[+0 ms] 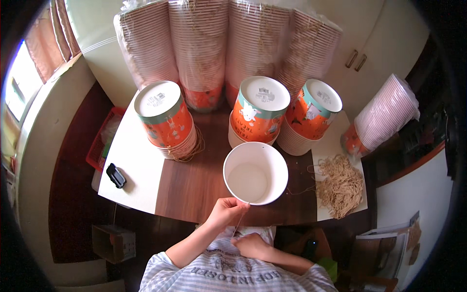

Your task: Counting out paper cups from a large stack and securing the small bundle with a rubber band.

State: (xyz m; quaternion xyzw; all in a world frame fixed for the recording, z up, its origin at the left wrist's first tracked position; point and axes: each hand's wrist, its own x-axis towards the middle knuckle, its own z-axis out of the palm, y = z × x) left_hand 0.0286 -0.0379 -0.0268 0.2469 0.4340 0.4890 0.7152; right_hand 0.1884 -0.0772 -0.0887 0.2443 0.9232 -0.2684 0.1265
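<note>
A white-lined paper bucket (275, 168) stands mouth up at the table's near edge, with a small hole in its far rim. My left hand (224, 214) is closed in a pinch at the near rim, where a thin string (238, 224) meets it. Lower down, close to my body, my right hand (254, 246) is closed around the other part of this string, which runs taut between both hands. To the right lies a tangled heap of tan strings (339, 186). Behind the bucket, upside-down stacks of orange and teal buckets (258, 119) stand on the table.
Tall plastic-wrapped bucket stacks (199, 48) line the table's back. Another wrapped stack (384, 117) leans at the right. At left are a bucket stack (168, 126) with strings draped on it, a small black case (116, 175) and a red basket (97, 146). A cardboard box (114, 243) sits below.
</note>
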